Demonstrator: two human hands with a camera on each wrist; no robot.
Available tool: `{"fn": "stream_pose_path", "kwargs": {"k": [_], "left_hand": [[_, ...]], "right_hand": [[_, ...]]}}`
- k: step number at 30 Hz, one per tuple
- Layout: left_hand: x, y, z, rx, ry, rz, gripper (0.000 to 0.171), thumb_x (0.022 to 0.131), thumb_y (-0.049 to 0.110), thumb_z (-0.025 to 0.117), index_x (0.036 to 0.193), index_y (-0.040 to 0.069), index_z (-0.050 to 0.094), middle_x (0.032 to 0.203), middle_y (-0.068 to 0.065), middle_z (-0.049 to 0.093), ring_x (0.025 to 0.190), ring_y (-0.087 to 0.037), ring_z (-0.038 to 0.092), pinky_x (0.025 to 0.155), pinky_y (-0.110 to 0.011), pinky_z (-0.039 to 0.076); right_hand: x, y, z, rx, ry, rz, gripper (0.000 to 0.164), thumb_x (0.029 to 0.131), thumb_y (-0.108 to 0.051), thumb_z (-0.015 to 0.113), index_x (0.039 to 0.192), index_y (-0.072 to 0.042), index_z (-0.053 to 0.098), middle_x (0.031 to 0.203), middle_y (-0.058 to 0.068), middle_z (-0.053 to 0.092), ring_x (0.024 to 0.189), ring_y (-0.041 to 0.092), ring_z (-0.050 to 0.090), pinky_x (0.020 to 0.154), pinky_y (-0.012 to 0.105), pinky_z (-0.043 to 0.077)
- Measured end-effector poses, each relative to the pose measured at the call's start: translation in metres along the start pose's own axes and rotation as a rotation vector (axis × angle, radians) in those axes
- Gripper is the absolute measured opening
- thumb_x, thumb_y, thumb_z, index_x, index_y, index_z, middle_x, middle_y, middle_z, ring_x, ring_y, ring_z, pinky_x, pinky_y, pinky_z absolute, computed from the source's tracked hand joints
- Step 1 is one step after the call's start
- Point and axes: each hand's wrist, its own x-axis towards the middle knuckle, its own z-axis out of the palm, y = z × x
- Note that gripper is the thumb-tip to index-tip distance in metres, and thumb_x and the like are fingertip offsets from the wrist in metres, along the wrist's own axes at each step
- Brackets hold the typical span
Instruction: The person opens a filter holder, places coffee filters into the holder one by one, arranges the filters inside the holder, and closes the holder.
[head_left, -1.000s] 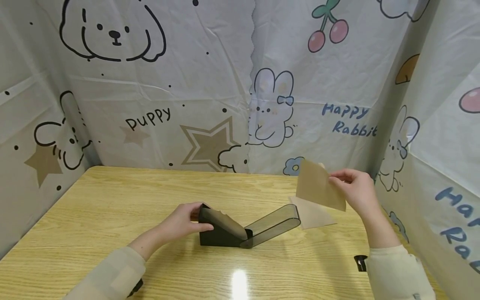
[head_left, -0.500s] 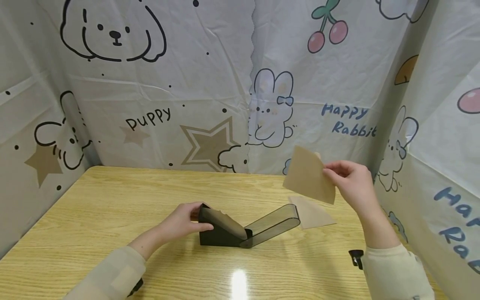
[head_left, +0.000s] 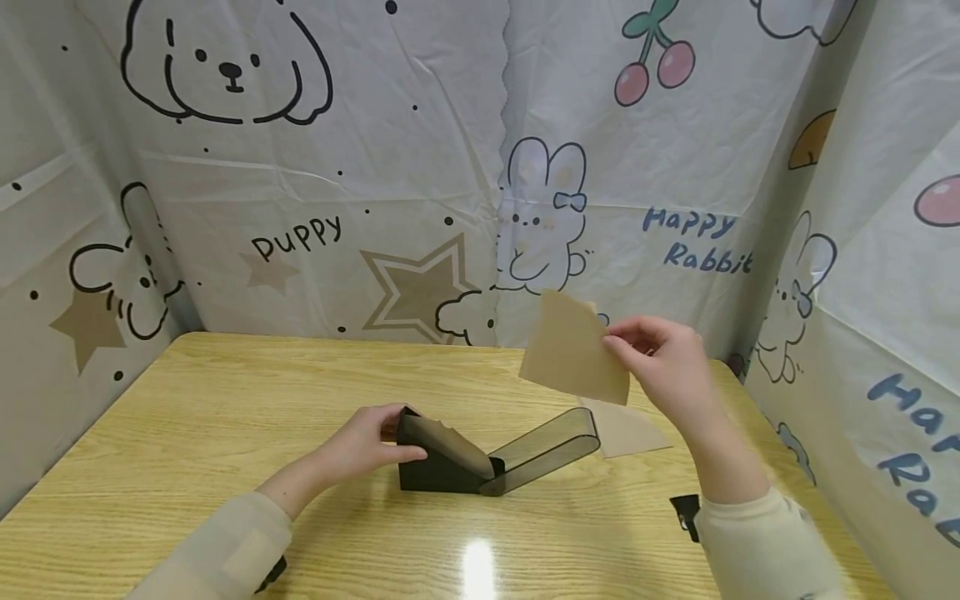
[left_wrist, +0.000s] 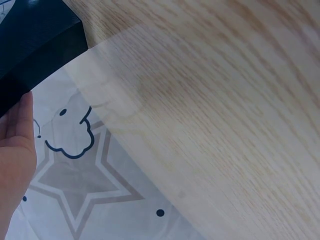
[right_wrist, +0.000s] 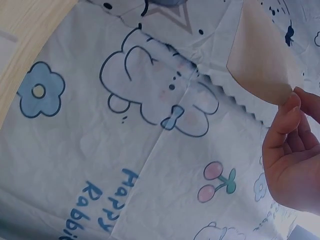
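My left hand (head_left: 366, 443) grips the left end of a black wedge-shaped filter holder (head_left: 446, 468), thumb on its near side and the other fingers behind it. The holder stands on the table with its smoky see-through lid (head_left: 551, 448) swung out to the right; brown paper shows along its sloped top. Between thumb and fingertips, my right hand (head_left: 666, 357) pinches a brown paper coffee filter (head_left: 576, 350), raised beyond the lid. In the right wrist view the filter (right_wrist: 262, 55) shows a curved edge. Part of the holder (left_wrist: 40, 47) fills a corner of the left wrist view.
Another brown paper filter (head_left: 633, 432) lies on the wooden table (head_left: 300, 375), behind and right of the lid. A printed curtain (head_left: 420, 167) hangs along the back and both sides. Small black pieces (head_left: 686, 515) show beside the sleeves.
My right hand has carried the paper filter left and slightly up, toward the holder's side. My left hand, the holder and the filter on the table have stayed put.
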Motion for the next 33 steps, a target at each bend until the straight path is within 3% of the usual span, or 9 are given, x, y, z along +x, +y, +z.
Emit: {"fn": "stream_pose_path", "kwargs": {"k": [14, 27, 33], "left_hand": [[0.0, -0.001, 0.001, -0.005, 0.016, -0.001, 0.037, 0.082, 0.035, 0.071, 0.108, 0.01, 0.061, 0.101, -0.001, 0.067, 0.097, -0.016, 0.064, 0.083, -0.027, 0.052], [-0.001, 0.0, 0.0, 0.0, 0.015, 0.015, 0.033, 0.083, 0.034, 0.07, 0.104, 0.01, 0.061, 0.098, -0.002, 0.067, 0.095, -0.014, 0.064, 0.082, -0.028, 0.053], [0.0, 0.001, 0.001, -0.009, 0.01, 0.005, 0.034, 0.082, 0.034, 0.07, 0.106, 0.012, 0.061, 0.1, 0.0, 0.067, 0.098, -0.017, 0.064, 0.084, -0.027, 0.052]], "right_hand": [[-0.008, -0.021, 0.04, 0.087, -0.12, -0.051, 0.003, 0.083, -0.005, 0.068, 0.085, -0.003, 0.07, 0.073, 0.008, 0.066, 0.06, 0.012, 0.051, 0.055, 0.02, 0.044], [-0.012, -0.027, 0.075, 0.138, -0.188, -0.114, 0.003, 0.083, -0.003, 0.068, 0.084, -0.003, 0.07, 0.071, 0.006, 0.068, 0.06, 0.008, 0.052, 0.055, 0.019, 0.045], [-0.015, -0.029, 0.087, 0.137, -0.223, -0.101, 0.003, 0.082, -0.003, 0.068, 0.084, -0.005, 0.071, 0.074, 0.006, 0.069, 0.06, 0.008, 0.053, 0.056, 0.019, 0.045]]}}
